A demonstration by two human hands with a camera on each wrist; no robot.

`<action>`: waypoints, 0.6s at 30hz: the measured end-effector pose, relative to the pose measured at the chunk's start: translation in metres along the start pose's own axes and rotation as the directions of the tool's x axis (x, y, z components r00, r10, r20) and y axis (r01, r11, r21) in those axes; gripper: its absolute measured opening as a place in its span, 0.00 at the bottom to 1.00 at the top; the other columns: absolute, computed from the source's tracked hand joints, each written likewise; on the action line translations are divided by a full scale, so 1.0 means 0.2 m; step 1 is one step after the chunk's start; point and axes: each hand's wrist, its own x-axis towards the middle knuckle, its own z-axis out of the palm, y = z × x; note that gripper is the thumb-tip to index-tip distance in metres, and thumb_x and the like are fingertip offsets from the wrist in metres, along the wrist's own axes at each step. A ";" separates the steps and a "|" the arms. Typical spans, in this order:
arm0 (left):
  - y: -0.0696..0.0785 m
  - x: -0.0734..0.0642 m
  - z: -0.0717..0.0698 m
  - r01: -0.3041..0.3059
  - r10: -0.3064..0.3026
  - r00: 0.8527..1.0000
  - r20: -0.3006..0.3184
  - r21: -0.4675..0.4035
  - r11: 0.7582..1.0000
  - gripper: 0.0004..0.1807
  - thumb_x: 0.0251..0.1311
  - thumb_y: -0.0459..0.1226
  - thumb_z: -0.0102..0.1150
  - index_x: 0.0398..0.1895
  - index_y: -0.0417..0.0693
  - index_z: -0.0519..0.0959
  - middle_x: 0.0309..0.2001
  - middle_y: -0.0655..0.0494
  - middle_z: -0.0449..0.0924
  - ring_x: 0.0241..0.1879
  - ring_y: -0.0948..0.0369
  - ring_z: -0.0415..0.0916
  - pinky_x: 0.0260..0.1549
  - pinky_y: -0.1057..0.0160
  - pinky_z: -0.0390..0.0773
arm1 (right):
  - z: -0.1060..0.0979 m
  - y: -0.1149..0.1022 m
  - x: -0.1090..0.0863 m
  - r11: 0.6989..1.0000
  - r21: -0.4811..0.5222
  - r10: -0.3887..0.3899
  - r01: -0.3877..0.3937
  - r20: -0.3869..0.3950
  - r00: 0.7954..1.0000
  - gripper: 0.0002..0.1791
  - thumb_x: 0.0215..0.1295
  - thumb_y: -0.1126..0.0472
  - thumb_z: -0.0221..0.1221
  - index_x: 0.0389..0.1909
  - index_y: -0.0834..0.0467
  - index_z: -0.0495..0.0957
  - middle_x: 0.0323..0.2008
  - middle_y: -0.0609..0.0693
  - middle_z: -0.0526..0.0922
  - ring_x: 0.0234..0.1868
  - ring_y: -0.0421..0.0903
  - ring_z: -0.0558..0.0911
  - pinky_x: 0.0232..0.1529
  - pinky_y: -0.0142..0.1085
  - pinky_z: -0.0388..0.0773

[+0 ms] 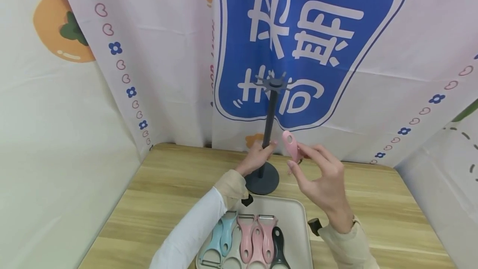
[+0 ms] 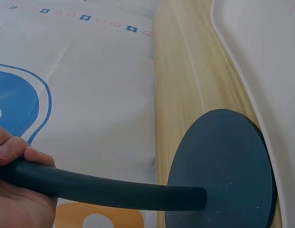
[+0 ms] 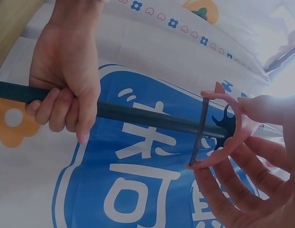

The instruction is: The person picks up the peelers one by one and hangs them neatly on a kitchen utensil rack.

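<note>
My left hand (image 1: 257, 156) grips the dark pole of a stand (image 1: 270, 121), its fingers wrapped round the shaft in the right wrist view. The stand has a round base (image 2: 219, 166) and a ring of small hooks (image 1: 274, 82) on top, with nothing hanging from them. To the right of the pole, my right hand (image 1: 325, 177) pinches a pink peeler (image 1: 291, 146) between thumb and fingers. Its handle points up in the head view, while the right wrist view shows its forked head and metal blade (image 3: 200, 133).
A pale tray (image 1: 295, 211) sits in front of the stand's base, holding several peelers in blue, pink, white and black, such as a black peeler (image 1: 278, 242). Under them is a wooden table (image 1: 373, 206). Printed cloth (image 1: 179, 74) hangs behind and at the sides.
</note>
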 end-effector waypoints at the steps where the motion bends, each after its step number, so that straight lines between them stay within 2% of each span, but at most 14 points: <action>1: 0.00 0.00 0.00 -0.004 0.004 1.000 -0.001 0.001 1.000 0.31 0.83 0.53 0.50 0.17 0.50 0.68 0.15 0.61 0.63 0.17 0.63 0.56 0.24 0.63 0.59 | 0.00 0.00 0.01 1.000 -0.001 -0.006 0.006 -0.005 1.000 0.27 0.54 0.68 0.75 0.58 0.65 0.86 0.40 0.56 0.88 0.38 0.50 0.87 0.51 0.25 0.81; 7: -0.01 0.00 0.00 0.001 -0.001 1.000 -0.013 0.006 1.000 0.30 0.82 0.55 0.50 0.19 0.51 0.69 0.16 0.61 0.63 0.18 0.63 0.57 0.25 0.63 0.59 | 0.04 -0.03 0.07 0.999 -0.031 -0.019 0.017 -0.056 0.998 0.28 0.55 0.67 0.74 0.60 0.65 0.84 0.42 0.59 0.89 0.40 0.53 0.88 0.52 0.28 0.83; 13: -0.01 0.00 0.00 0.006 -0.006 1.000 -0.012 -0.006 1.000 0.29 0.82 0.54 0.51 0.22 0.49 0.69 0.15 0.61 0.63 0.17 0.63 0.57 0.22 0.63 0.58 | 0.07 -0.05 0.14 0.999 -0.034 -0.003 -0.002 -0.121 0.993 0.28 0.56 0.68 0.74 0.60 0.65 0.84 0.42 0.61 0.88 0.41 0.55 0.88 0.52 0.27 0.82; 18: 0.00 0.00 0.01 -0.011 0.011 1.000 -0.002 -0.009 1.000 0.31 0.82 0.56 0.51 0.21 0.45 0.69 0.15 0.61 0.62 0.16 0.63 0.56 0.20 0.64 0.57 | 0.11 -0.06 0.19 0.999 -0.017 0.028 -0.032 -0.205 0.978 0.27 0.56 0.67 0.75 0.59 0.65 0.85 0.42 0.61 0.89 0.41 0.55 0.88 0.51 0.25 0.82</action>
